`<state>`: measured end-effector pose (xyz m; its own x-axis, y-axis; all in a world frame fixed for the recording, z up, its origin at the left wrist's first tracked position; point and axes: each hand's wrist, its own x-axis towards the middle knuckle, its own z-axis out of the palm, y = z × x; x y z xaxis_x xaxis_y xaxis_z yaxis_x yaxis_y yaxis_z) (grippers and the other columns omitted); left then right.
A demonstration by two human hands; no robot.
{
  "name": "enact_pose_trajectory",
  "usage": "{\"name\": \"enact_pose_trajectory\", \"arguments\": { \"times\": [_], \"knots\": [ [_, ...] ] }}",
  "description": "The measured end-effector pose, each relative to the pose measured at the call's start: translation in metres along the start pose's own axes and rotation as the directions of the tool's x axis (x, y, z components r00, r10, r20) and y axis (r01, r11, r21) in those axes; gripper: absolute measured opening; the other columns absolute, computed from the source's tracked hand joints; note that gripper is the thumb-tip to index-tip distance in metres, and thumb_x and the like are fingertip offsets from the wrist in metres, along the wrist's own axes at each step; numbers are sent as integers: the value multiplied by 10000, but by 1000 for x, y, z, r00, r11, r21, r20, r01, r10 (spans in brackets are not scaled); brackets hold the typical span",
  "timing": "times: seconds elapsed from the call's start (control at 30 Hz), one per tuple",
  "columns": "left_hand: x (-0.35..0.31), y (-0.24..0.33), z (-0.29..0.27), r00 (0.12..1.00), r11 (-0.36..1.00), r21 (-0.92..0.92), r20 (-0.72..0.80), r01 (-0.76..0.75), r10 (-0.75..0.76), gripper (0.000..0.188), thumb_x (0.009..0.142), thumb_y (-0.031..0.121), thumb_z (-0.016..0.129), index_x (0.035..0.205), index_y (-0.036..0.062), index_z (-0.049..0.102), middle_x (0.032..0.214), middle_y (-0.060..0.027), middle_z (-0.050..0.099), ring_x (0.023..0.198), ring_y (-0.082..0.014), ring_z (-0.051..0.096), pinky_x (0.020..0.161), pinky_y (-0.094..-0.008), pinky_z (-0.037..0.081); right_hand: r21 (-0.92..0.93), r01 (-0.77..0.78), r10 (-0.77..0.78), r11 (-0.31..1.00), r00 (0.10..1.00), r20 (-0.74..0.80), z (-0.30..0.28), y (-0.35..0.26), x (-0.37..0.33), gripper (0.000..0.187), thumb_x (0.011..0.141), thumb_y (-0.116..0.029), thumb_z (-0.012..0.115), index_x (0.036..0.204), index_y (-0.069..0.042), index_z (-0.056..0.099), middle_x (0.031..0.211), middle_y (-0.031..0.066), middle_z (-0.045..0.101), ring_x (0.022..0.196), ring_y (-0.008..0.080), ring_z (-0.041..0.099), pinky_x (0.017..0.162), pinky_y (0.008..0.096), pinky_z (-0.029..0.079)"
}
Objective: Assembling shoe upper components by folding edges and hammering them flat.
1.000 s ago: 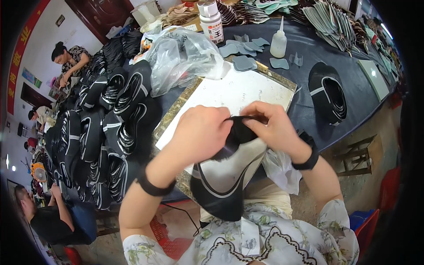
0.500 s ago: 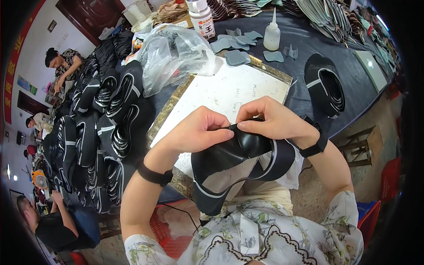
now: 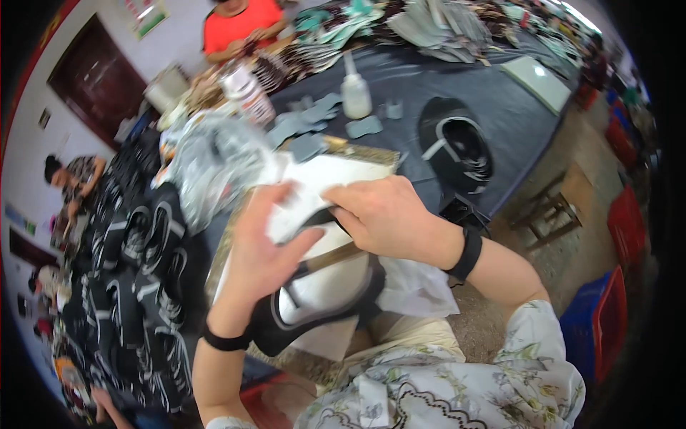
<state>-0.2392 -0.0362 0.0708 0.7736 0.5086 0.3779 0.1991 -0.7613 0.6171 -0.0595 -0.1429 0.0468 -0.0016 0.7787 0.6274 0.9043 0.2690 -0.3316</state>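
Observation:
A black shoe upper (image 3: 275, 332) with pale grey trim lies spread over the white board (image 3: 325, 168), close to my body. My right hand (image 3: 389, 218) pinches its dark far edge between thumb and fingers. Over the upper's left side is my left hand (image 3: 261, 247), blurred, its thumb and fingers apart with nothing between them. Part of the upper is hidden under both hands. Beyond the board sit several flat grey pieces (image 3: 307, 146) and a squeeze bottle (image 3: 355, 93) with a thin nozzle.
Black uppers (image 3: 118, 286) are heaped at left beside a clear plastic bag (image 3: 214, 157). A white bottle (image 3: 246, 93) stands behind. More nested uppers (image 3: 457, 143) lie at right, near a wooden stool (image 3: 554, 207). A person in red (image 3: 243, 32) works across the table.
My left hand has let go of the upper's edge and opened. The upper is now laid flatter and turned, its pale inside showing. The view has swung, revealing the person in red.

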Motion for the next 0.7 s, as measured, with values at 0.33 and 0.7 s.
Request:
{"name": "enact_pose_trajectory", "arguments": {
  "times": [0.33,0.7],
  "knots": [
    [48,-2,97,650,534,-597,751,599,112,143,808,45,718,894,25,606,785,40,548,799,-38,525,711,-216,441,-174,-527,298,832,689,-660,-138,41,-33,132,810,-57,600,919,-31,671,644,177,598,514,283,607,514,338,462],
    [231,43,212,814,830,358,-247,-427,525,415,809,152,658,1198,67,540,1230,-125,546,1149,-302,514,923,-447,412,-304,-908,859,289,386,-336,-117,63,-159,380,843,-350,686,960,11,669,724,183,657,689,370,642,661,430,508]
  ]
}}
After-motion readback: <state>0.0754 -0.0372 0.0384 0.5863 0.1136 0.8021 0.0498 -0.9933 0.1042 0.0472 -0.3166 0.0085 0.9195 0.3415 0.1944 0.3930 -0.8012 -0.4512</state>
